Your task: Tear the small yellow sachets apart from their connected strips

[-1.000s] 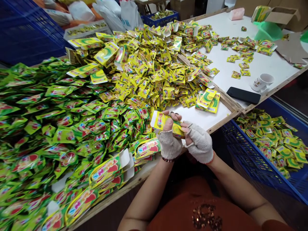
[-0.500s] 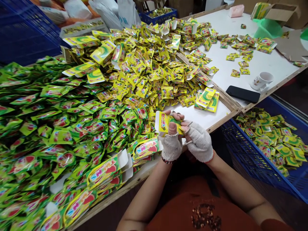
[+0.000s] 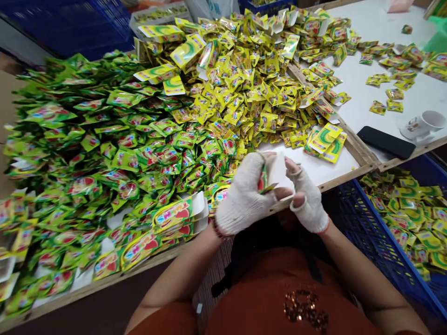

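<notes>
My left hand (image 3: 244,197), in a white fingerless glove, is closed round a small carton whose white flap (image 3: 279,170) faces right. A strip of green and red (image 3: 262,180) shows between its thumb and fingers; the palm hides most of the carton. Close to the flap is my right hand (image 3: 308,197), also gloved, its thumb and fingers apart with nothing between them. Whether its fingertips touch the flap I cannot tell. Green sachets (image 3: 139,144) lie heaped to the left of my hands, and yellow sachets (image 3: 240,88) are piled beyond them.
Yellow cartons (image 3: 326,142) lie stacked right of my hands. Filled cartons (image 3: 176,211) line the wooden table edge (image 3: 146,267). A black phone (image 3: 386,142) and a mug (image 3: 424,124) are at the right. Below stands a blue crate (image 3: 370,232) of yellow packs.
The yellow carton held in both hands has turned, so its white side shows. My right hand has moved apart from my left. The view has shifted left.
</notes>
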The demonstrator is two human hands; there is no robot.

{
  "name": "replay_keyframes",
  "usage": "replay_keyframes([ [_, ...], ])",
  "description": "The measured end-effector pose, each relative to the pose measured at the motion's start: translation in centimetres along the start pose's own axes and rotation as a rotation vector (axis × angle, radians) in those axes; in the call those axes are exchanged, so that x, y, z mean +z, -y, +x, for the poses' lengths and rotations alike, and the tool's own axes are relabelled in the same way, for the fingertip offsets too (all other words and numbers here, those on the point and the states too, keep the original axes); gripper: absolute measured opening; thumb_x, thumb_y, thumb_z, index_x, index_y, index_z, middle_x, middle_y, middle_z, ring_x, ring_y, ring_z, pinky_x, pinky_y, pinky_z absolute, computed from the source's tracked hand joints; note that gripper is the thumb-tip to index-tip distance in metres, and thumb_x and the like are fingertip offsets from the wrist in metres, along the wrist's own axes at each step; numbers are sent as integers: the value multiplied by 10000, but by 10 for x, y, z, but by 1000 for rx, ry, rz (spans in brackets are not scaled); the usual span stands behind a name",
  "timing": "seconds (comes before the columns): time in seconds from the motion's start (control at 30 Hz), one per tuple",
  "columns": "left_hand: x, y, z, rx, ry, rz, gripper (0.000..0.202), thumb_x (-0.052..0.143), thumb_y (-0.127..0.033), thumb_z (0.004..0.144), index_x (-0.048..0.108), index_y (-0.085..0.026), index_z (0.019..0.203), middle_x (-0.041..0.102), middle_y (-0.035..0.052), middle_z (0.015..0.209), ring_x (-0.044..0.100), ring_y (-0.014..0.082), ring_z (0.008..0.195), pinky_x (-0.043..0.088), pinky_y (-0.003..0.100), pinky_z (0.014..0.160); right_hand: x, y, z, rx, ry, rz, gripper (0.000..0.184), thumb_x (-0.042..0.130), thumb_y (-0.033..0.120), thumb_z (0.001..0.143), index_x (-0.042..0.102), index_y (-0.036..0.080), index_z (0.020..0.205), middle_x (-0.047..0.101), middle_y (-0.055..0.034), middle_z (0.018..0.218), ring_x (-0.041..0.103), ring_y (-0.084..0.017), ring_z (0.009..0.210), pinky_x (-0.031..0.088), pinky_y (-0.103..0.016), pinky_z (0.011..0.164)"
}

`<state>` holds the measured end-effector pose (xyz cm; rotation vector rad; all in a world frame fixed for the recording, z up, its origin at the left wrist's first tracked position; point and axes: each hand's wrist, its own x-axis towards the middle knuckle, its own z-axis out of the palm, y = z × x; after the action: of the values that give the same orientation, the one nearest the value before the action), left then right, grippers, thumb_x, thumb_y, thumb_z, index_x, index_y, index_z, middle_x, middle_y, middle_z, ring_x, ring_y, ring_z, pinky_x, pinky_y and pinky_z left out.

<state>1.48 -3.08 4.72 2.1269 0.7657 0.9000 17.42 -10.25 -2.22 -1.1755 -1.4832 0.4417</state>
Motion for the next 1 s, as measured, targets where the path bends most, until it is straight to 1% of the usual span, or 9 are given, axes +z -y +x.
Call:
replay_keyframes([
  [0.1,-40,4,-19,-18,184,512,737,751,-514,774,493,-115,1338,601,133,1167,571,278,1072,472,424,948,-9,-15,-1,219,-74,-19,551,480,525,970,448,228,1434,574,-132,1390,572,-273,1277,508,-484,1049],
  [0.23,-63,28,-51,-83,383,955,759,740,-488,779,479,-133,1396,604,158,1217,575,341,1097,458,478,931,-16,-35,-6,307,12,-338,436,559,408,919,576,177,1289,658,-143,1250,633,-287,1159,513,-480,1022],
  [0.43,-87,72,-74,-38,475,1033,593,612,-308,869,467,-122,1413,622,158,1214,584,326,1107,457,472,950,-8,-38,-6,182,164,-597,392,542,322,914,595,118,1244,669,-161,1186,634,-289,1126,517,-430,993],
  [0.57,-101,73,-79,119,297,952,824,707,-473,801,376,-96,1455,490,237,1406,478,438,1276,415,605,1009,-4,-35,-5,173,179,-661,323,522,288,925,608,144,1202,681,-139,1151,632,-266,1106,503,-396,999],
  [0.67,-97,55,-86,295,68,810,859,710,-454,822,290,-141,1503,380,253,1499,384,467,1365,354,683,1051,-3,-34,-6,162,183,-710,286,510,272,933,622,139,1160,682,-135,1127,626,-258,1090,494,-370,991],
  [0.73,-85,41,-96,374,-10,703,700,681,-324,864,354,-163,1462,465,232,1424,473,400,1304,431,600,1023,-3,-33,-7,156,191,-741,264,501,268,939,627,140,1131,687,-132,1092,629,-255,1060,501,-357,958],
  [0.83,-57,29,-114,459,-7,593,336,636,-214,892,549,-154,1211,647,134,1080,620,249,982,528,396,839,-3,-33,-10,142,201,-774,216,494,253,943,633,162,1083,695,-113,1047,635,-243,1023,500,-337,920],
  [0.9,-38,32,-125,478,72,573,79,586,-205,920,584,-174,992,658,52,869,600,185,777,497,315,692,-2,-34,-12,123,197,-790,189,491,244,945,634,175,1048,700,-100,1022,640,-232,1002,495,-322,904],
  [1.0,-25,49,-139,451,84,614,106,522,-185,937,561,-193,839,635,19,759,564,175,684,445,296,604,-1,-36,-13,95,200,-811,171,479,235,950,634,179,995,698,-90,964,645,-223,952,491,-312,861],
])
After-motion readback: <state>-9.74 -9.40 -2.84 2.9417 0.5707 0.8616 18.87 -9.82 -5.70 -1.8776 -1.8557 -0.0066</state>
